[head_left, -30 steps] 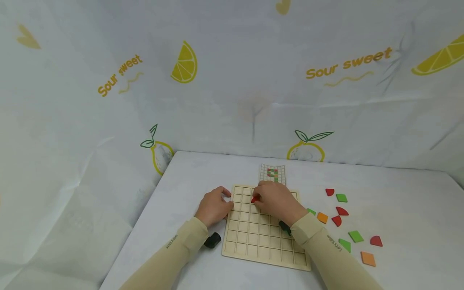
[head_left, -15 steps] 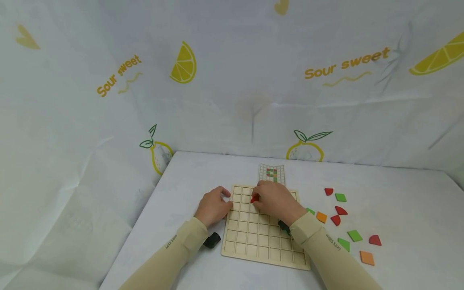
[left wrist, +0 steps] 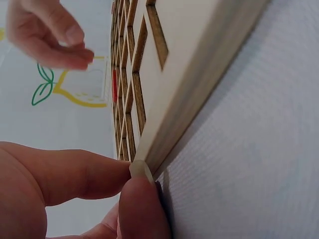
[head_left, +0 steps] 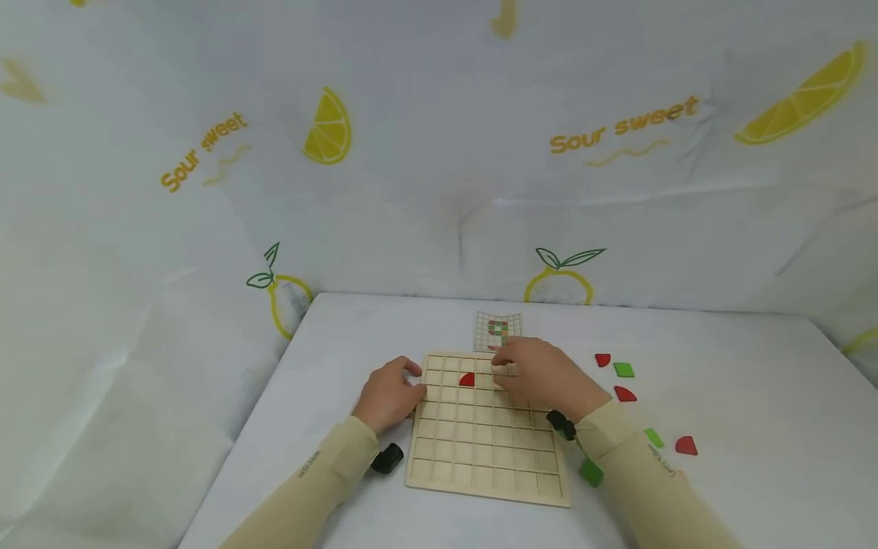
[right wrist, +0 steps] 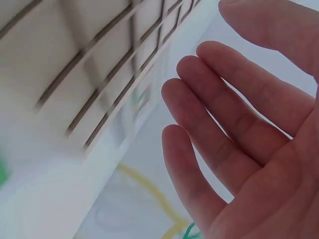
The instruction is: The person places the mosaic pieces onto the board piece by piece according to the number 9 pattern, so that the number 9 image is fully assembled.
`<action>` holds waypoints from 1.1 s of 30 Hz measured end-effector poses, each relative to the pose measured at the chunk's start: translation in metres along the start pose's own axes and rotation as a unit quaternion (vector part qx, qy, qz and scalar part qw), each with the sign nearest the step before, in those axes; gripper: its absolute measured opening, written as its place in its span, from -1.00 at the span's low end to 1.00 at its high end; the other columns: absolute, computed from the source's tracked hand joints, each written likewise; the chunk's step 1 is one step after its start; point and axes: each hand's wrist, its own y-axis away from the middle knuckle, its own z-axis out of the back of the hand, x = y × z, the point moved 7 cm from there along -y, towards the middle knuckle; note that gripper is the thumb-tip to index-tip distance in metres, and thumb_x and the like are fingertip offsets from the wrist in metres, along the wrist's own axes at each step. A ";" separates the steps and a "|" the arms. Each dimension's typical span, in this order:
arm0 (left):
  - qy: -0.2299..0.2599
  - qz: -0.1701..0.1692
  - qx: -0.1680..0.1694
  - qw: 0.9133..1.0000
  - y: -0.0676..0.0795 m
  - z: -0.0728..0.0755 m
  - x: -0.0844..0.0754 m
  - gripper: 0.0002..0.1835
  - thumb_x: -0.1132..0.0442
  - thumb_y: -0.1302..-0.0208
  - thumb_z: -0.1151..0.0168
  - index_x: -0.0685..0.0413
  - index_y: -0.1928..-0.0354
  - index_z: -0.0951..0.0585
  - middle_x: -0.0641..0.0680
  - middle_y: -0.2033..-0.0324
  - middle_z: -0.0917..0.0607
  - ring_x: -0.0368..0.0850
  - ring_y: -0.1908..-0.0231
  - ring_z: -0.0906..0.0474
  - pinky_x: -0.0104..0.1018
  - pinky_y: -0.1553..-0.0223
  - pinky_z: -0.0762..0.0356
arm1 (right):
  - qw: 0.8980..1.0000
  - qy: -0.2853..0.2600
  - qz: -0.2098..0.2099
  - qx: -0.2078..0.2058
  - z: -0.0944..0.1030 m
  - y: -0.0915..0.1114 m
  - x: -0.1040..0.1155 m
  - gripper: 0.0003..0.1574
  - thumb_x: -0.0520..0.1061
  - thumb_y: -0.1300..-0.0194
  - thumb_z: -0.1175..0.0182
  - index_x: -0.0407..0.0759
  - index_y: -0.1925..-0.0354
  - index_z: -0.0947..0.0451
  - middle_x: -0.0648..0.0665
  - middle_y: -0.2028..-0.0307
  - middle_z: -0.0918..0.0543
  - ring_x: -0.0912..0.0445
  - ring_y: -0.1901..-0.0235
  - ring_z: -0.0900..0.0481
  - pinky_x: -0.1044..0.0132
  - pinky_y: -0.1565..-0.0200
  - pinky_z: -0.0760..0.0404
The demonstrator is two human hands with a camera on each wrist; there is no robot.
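A wooden grid board [head_left: 454, 435] lies on the white table, with a red quarter-round tile [head_left: 467, 379] in one of its upper cells. At the board's left edge, my left hand [head_left: 388, 395] holds the rim between thumb and finger; the left wrist view shows the fingertips [left wrist: 142, 204] at the wooden edge. My right hand [head_left: 549, 374] hovers over the board's upper right part, its fingers loosely bent and holding nothing. The right wrist view shows its bare palm and fingers [right wrist: 219, 109] beside the grid.
A small printed pattern card [head_left: 485, 333] stands behind the board. Loose red, green and orange tiles lie to the right, among them a green tile [head_left: 623, 370] and a red tile [head_left: 686, 445]; my right sleeve [head_left: 658, 473] covers some. A patterned white cloth [head_left: 439, 152] hangs behind.
My right hand has let go of the red tile, which stays in its cell, and has moved right. The left hand keeps its place at the board. The head view has shifted slightly.
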 end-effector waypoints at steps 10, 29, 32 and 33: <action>-0.008 0.015 0.003 1.000 0.003 0.005 0.007 -0.69 0.18 -0.41 -0.32 0.05 -0.14 -0.64 0.05 0.38 -0.68 -0.12 0.53 -0.65 -0.28 0.39 -0.49 | 0.996 -0.044 -0.068 -0.032 0.032 0.055 -0.091 -0.63 0.01 -0.45 -0.41 -0.11 -0.13 -0.76 -0.08 -0.04 -0.78 -0.04 -0.03 -0.69 -0.09 -0.10 -0.69; 0.005 0.010 0.007 1.000 0.003 -0.004 0.005 -0.69 0.18 -0.40 -0.34 0.04 -0.14 -0.64 0.06 0.37 -0.69 -0.13 0.54 -0.66 -0.27 0.41 -0.52 | 0.989 -0.049 -0.138 -0.028 0.050 0.087 -0.167 -0.55 -0.12 -0.37 -0.45 -0.25 -0.17 -0.71 -0.33 -0.12 -0.74 -0.28 -0.14 -0.64 -0.29 -0.19 -0.66; 0.006 0.006 0.008 1.000 0.003 -0.006 0.002 -0.69 0.18 -0.40 -0.34 0.04 -0.13 -0.64 0.05 0.38 -0.69 -0.12 0.55 -0.66 -0.26 0.41 -0.51 | 0.987 -0.048 -0.149 -0.026 0.050 0.090 -0.172 -0.54 -0.13 -0.37 -0.44 -0.26 -0.19 -0.70 -0.34 -0.14 -0.73 -0.29 -0.15 -0.63 -0.28 -0.20 -0.66; 0.007 0.006 0.009 1.000 0.003 -0.007 0.001 -0.69 0.18 -0.40 -0.34 0.05 -0.13 -0.64 0.05 0.39 -0.69 -0.12 0.55 -0.66 -0.26 0.41 -0.51 | 0.987 -0.049 -0.152 -0.026 0.050 0.091 -0.174 -0.54 -0.14 -0.37 -0.43 -0.26 -0.19 -0.70 -0.35 -0.15 -0.73 -0.29 -0.16 -0.62 -0.29 -0.21 -0.65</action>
